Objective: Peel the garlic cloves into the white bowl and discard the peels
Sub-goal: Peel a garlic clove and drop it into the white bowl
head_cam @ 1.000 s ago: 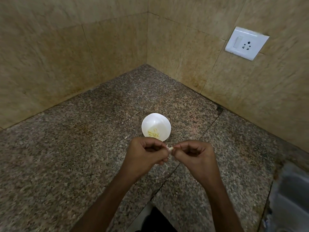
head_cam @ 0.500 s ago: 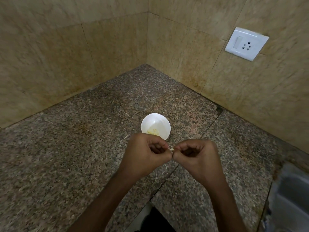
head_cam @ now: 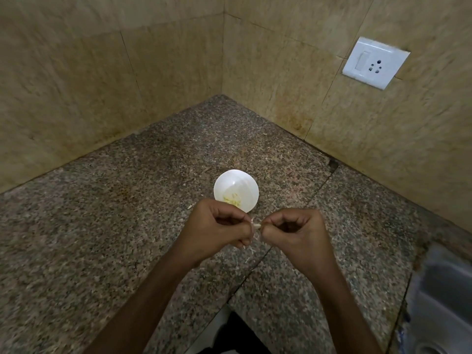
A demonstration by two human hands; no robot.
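I am pinching a garlic clove (head_cam: 257, 226) between the tightly curled fingertips of my left hand (head_cam: 217, 227) and my right hand (head_cam: 297, 233), the clove showing in the gap between them, just in front of the white bowl (head_cam: 242, 181), peeled cloves (head_cam: 233, 198) lying inside it.

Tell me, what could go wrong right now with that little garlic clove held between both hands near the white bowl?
The garlic clove is pinched between the left hand and right hand over the granite counter, short of the white bowl; if it slips, it would likely land on the counter.
A peel scrap lies on the counter beside the bowl; further peel could drift in among the peeled cloves.
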